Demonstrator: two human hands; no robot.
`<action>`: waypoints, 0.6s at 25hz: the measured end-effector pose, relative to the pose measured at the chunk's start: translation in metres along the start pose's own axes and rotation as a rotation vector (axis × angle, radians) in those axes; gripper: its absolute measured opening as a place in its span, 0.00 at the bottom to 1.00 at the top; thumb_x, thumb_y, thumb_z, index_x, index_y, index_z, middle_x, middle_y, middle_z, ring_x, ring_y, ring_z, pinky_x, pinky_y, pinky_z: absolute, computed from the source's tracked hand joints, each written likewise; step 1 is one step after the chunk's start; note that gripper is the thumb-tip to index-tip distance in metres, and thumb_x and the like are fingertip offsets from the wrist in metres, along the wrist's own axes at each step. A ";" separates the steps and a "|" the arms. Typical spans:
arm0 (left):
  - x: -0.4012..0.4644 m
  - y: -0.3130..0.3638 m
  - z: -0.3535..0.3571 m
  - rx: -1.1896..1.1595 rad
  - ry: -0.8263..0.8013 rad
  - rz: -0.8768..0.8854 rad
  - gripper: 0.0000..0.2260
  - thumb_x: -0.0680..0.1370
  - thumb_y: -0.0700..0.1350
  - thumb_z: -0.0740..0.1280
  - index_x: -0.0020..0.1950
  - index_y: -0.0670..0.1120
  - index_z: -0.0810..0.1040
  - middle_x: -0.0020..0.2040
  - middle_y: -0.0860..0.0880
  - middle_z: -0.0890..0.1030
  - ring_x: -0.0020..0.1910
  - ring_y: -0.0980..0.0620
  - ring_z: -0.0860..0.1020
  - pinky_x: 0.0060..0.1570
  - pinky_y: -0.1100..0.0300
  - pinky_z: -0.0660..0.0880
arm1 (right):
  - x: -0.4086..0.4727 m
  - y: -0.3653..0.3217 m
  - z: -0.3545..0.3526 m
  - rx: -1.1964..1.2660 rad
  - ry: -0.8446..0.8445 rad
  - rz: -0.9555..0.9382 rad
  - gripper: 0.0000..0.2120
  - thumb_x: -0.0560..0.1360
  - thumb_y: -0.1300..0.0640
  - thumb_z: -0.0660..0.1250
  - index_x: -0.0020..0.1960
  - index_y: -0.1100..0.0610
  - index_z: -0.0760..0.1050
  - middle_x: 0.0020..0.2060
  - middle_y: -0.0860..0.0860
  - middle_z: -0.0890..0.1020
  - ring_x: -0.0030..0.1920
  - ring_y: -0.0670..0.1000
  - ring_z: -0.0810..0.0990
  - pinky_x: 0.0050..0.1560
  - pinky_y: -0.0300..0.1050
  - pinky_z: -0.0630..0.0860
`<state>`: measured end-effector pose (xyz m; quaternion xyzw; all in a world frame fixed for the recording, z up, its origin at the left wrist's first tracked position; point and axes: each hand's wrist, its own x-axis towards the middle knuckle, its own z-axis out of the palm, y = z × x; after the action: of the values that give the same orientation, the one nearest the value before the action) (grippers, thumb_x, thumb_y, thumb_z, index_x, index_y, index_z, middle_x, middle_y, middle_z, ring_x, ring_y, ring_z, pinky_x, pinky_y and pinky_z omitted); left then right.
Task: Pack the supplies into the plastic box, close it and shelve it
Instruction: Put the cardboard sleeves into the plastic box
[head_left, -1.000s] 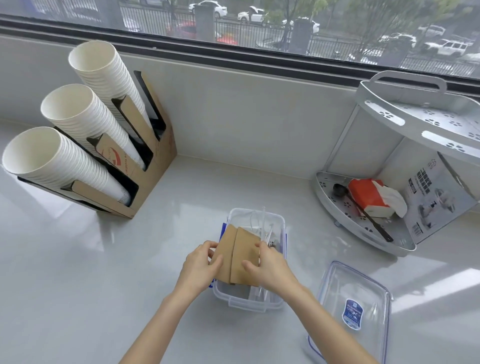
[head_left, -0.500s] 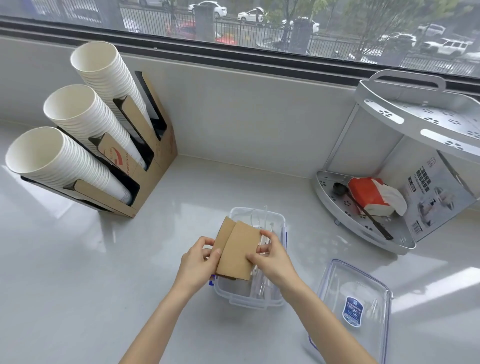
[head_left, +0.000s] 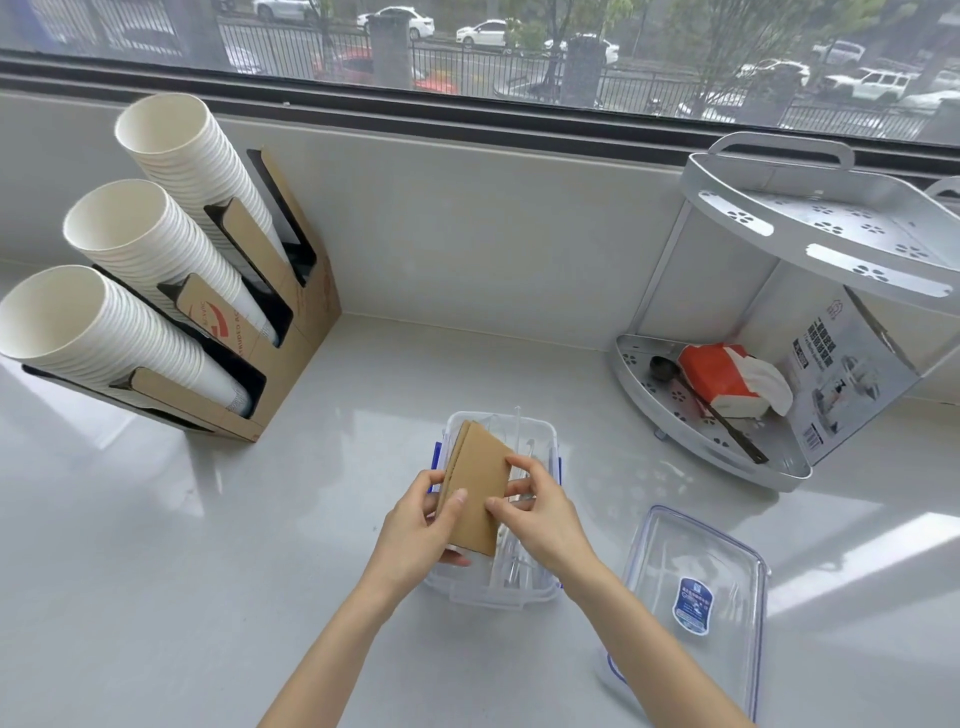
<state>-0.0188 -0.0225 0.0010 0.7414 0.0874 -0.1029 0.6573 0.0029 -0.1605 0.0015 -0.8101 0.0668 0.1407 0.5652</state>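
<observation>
While the left hand pinches the near-left edge of the brown cardboard sleeves over the open plastic box, the right hand grips their right edge; light, stiff and creasable, they suit edge holds. Since a second ago the stack has tilted further, and the lid lies unmoved at right.

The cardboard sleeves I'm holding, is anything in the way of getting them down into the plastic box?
Nothing blocks the opening: the lid lies off to the right. Inside the plastic box, clear plastic utensils fill the right side, beside the cardboard sleeves held by the left hand and right hand.
</observation>
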 end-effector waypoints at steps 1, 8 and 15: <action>0.000 -0.001 0.001 0.015 -0.005 0.012 0.09 0.77 0.42 0.61 0.57 0.47 0.69 0.44 0.51 0.80 0.41 0.51 0.80 0.28 0.63 0.79 | 0.000 0.000 0.000 -0.005 0.001 -0.004 0.23 0.73 0.60 0.66 0.66 0.52 0.66 0.45 0.49 0.74 0.37 0.43 0.75 0.40 0.32 0.72; 0.002 -0.004 0.013 0.114 -0.010 0.115 0.11 0.76 0.39 0.62 0.54 0.53 0.68 0.43 0.53 0.78 0.37 0.56 0.80 0.29 0.67 0.78 | 0.000 0.003 -0.002 -0.049 0.042 -0.008 0.21 0.75 0.56 0.65 0.67 0.53 0.67 0.51 0.52 0.76 0.44 0.47 0.75 0.38 0.28 0.70; 0.002 -0.008 0.030 0.416 0.005 0.295 0.11 0.77 0.44 0.61 0.59 0.50 0.71 0.41 0.59 0.76 0.37 0.60 0.77 0.43 0.65 0.77 | 0.004 -0.004 -0.008 -0.131 0.077 0.042 0.17 0.72 0.43 0.64 0.49 0.55 0.77 0.50 0.56 0.81 0.53 0.55 0.77 0.47 0.43 0.74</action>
<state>-0.0196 -0.0517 -0.0104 0.8657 -0.0433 -0.0199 0.4983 0.0088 -0.1666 0.0067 -0.8486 0.0960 0.1253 0.5050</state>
